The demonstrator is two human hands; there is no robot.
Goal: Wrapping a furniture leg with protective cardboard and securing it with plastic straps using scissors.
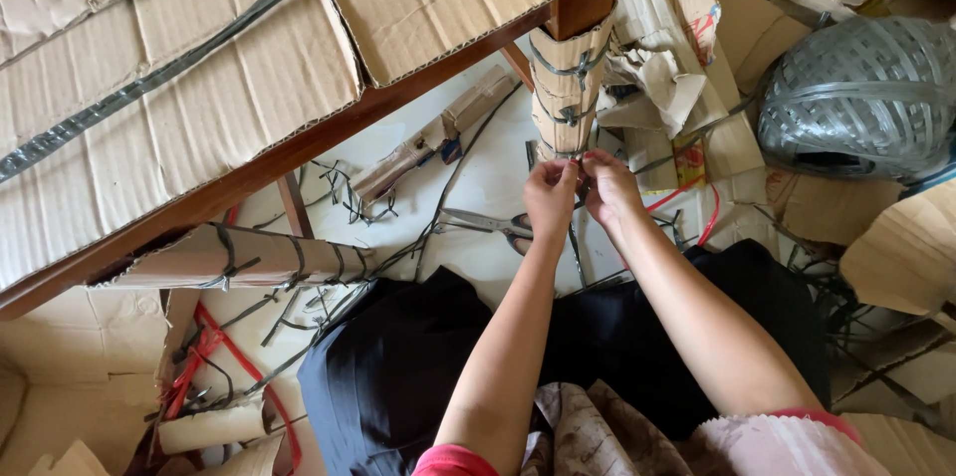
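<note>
Corrugated cardboard-wrapped leg point(566, 88) between both hands point(581, 192)

scissors point(488, 223) and strap offcuts point(344, 192) litter the white floor point(488, 177) beside the wrapped leg point(566, 88).

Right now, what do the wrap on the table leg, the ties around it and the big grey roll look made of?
Brown wrap on the wooden table leg: corrugated cardboard, matte; fluted edges show at the torn top.
Dark grey ties around the wrap: likely flat plastic strapping, slightly glossy, knotted.
Big grey roll: seemingly the same plastic strap, wound in crossing bands with a sheen.
Both hands, left hand and right hand, pinch a tie at the wrap's bottom.
</note>
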